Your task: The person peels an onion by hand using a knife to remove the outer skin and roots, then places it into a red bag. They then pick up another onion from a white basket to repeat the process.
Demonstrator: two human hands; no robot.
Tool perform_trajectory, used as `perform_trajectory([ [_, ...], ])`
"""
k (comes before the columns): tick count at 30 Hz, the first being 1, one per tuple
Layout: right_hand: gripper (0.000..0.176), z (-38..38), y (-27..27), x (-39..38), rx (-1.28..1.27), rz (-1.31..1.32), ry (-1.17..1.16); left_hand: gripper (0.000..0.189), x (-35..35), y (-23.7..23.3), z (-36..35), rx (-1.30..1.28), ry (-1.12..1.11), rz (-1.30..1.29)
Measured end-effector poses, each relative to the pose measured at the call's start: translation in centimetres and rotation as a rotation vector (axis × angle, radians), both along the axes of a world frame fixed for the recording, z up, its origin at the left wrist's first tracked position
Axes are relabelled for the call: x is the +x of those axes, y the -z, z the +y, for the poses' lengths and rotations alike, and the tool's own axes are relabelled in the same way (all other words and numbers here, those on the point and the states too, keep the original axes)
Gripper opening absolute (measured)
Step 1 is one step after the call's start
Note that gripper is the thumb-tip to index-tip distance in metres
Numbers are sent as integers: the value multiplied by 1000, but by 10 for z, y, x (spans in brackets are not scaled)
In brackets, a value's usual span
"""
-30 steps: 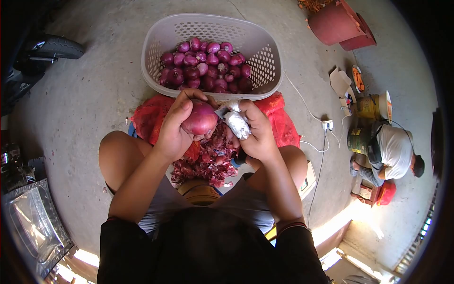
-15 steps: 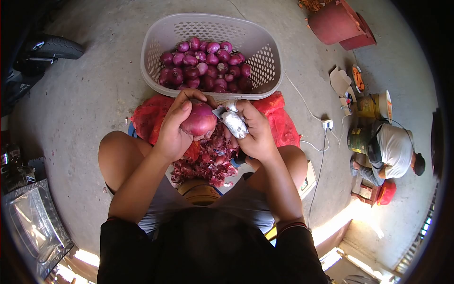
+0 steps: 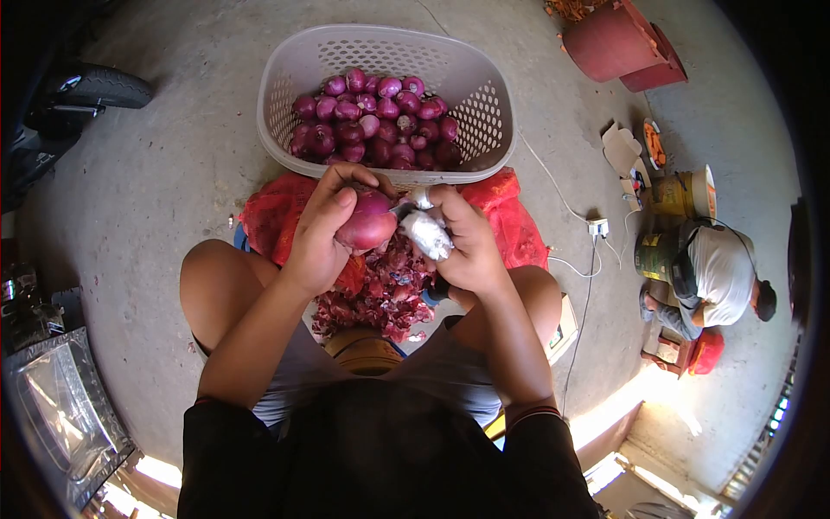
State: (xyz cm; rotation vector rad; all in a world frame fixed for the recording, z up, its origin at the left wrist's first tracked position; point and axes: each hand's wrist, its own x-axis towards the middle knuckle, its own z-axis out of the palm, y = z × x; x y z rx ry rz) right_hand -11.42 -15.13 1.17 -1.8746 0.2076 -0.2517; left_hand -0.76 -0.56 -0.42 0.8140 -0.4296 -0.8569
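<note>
Cupping glossy, rounded purple onion (image 3: pixel 367 228): left hand (image 3: pixel 318 235).

Just beyond the left hand (image 3: pixel 318 238), the basket (image 3: pixel 278 86) bars a low pass — its top (rimmed all round) is open. Outward and back from the right hand (image 3: pixel 471 244), the knee (image 3: pixel 539 298) obstructs.

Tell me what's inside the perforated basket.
The basket holds a heap of purple-red onions. Only the upper ones show; they cover the lower part of the heap and the floor beneath, so whatever lies at the bottom cannot be seen.
</note>
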Motion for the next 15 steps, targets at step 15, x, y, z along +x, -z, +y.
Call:
perform_trajectory([
  [15,19,-5,3,3,-318,-184,-164,33,3,5,-1,46,3,-173],
])
